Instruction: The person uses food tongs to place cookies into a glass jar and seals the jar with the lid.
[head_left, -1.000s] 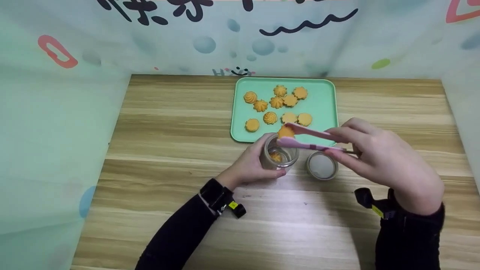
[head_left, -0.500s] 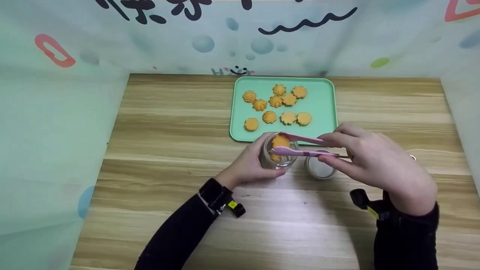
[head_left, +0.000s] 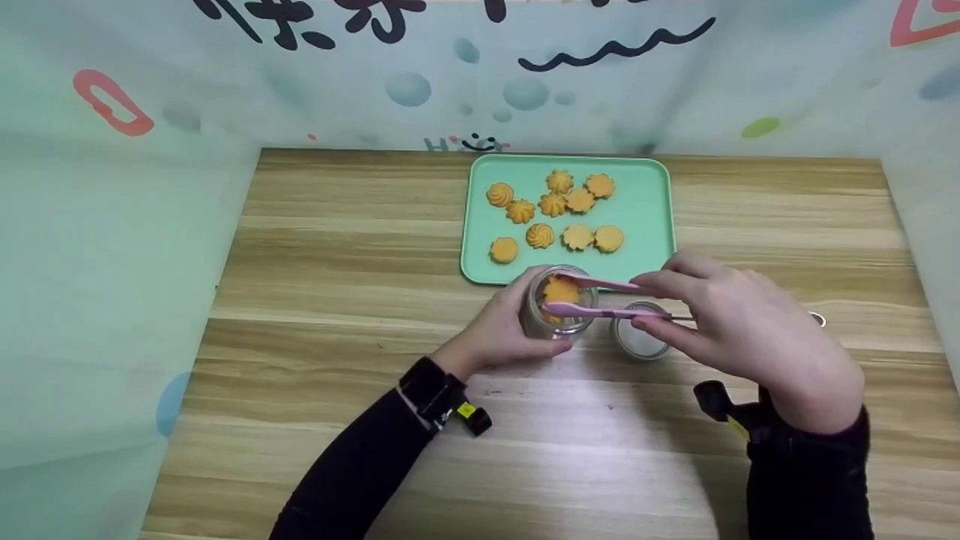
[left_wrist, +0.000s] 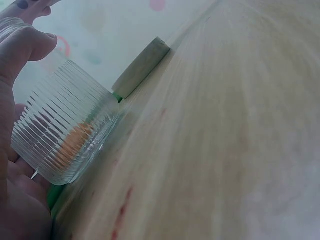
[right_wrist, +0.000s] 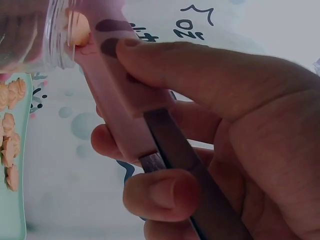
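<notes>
My left hand [head_left: 499, 326] grips a ribbed glass jar [left_wrist: 70, 107] around its side, fingers behind and thumb in front. One orange-brown cookie shows through the glass near the jar's bottom in the left wrist view. My right hand [head_left: 739, 322] squeezes pink tongs [head_left: 606, 313], thumb on one arm and fingers on the other. Between the tong tips, a scalloped cookie [head_left: 561, 289] sits at the jar's mouth, within the rim as seen from above. Part of that cookie is hidden by the tongs in the right wrist view.
A mint-green tray [head_left: 646, 199] behind the jar carries several swirled and scalloped cookies [head_left: 540, 235]. Right of the jar, a round lid [head_left: 637, 341] lies on the wooden table [head_left: 337, 262], partly under the tongs. A printed curtain [head_left: 330, 97] closes off the back and sides.
My right hand has moved left and slightly down, bringing the tongs and cookie from above the jar's far right edge into its mouth. My left hand and the jar have stayed in place.
</notes>
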